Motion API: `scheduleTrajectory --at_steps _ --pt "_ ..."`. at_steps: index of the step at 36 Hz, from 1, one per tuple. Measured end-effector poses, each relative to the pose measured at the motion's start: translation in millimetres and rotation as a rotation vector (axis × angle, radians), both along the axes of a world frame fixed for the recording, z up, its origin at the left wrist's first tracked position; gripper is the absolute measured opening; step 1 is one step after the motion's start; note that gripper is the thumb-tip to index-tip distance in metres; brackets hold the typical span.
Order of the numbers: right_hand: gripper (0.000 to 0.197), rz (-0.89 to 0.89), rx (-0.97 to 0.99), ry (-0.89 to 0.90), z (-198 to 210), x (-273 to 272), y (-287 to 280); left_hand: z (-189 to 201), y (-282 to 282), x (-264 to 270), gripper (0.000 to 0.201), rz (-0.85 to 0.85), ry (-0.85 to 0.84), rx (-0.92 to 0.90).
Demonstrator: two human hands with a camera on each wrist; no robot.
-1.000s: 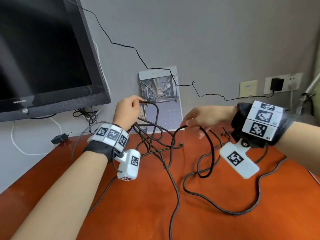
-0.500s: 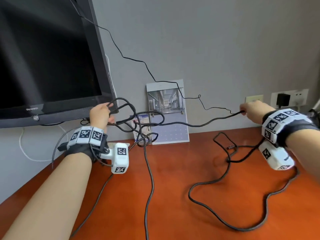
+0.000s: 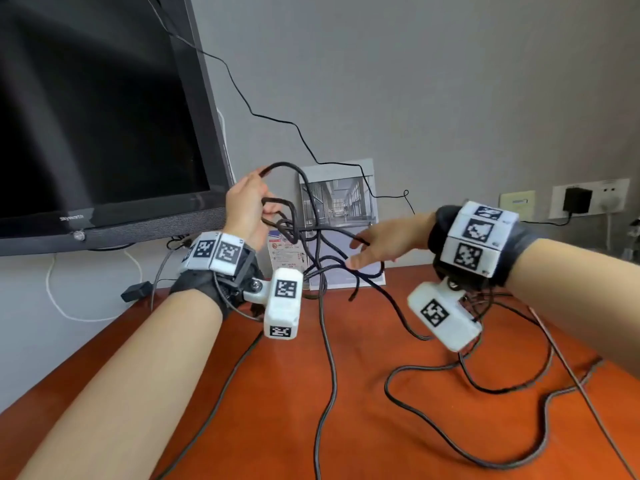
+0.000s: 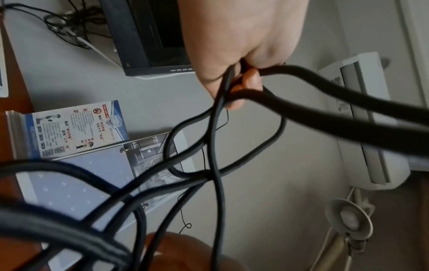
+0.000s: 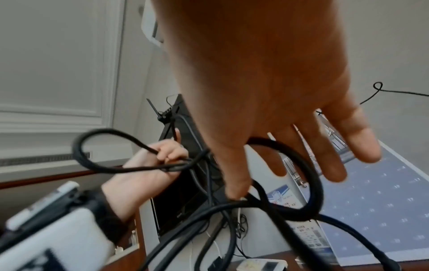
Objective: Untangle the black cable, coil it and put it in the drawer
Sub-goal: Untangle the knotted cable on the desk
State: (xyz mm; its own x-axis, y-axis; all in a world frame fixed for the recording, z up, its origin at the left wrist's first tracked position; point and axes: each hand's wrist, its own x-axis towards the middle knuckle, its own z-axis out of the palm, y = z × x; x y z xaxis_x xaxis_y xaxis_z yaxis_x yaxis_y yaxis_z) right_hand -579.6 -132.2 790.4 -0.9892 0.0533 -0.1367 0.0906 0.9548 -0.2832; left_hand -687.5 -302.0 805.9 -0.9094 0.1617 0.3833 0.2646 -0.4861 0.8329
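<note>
The black cable (image 3: 313, 244) hangs as a knotted tangle in front of the wall, and its long slack lies in loops on the table (image 3: 467, 445). My left hand (image 3: 247, 209), raised beside the TV's lower corner, grips several loops of it, fingers curled round the strands (image 4: 241, 80). My right hand (image 3: 367, 249) is spread with straight fingers at the right side of the tangle. In the right wrist view a loop of cable (image 5: 311, 183) runs behind those fingers (image 5: 334, 165) and the thumb touches a strand. No drawer is in view.
A black TV (image 3: 97, 116) fills the left. A calendar (image 3: 343, 216) and a small leaflet (image 3: 287, 254) lean on the wall behind the tangle. A thin wire (image 3: 277, 119) crosses the wall to a socket with an adapter (image 3: 576, 199). The orange table (image 3: 277, 410) reaches the front.
My right hand let go of the strand it had pulled out to the right and came back left to the tangle with fingers spread. My left hand lifted its loops higher.
</note>
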Motion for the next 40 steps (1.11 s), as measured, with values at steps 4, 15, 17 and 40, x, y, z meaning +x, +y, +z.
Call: scheduleTrajectory --at_steps 4,15,17,40 --pt "0.026 -0.095 -0.129 -0.010 -1.5 -14.5 -1.9 3.0 0.4 6.6 0.025 -0.069 0.043 0.037" --pt "0.016 -0.309 -0.502 0.208 49.0 -21.7 26.7 -25.6 -18.8 9.3 0.029 -0.171 0.301 -0.696" --pt "0.011 -0.293 -0.489 0.248 58.3 -21.6 26.0 -20.9 -16.0 13.6 0.035 -0.121 0.316 -0.846" --pt "0.037 -0.057 -0.442 0.464 30.9 -23.1 7.6 48.4 62.3 12.2 0.033 -0.107 0.114 -0.536"
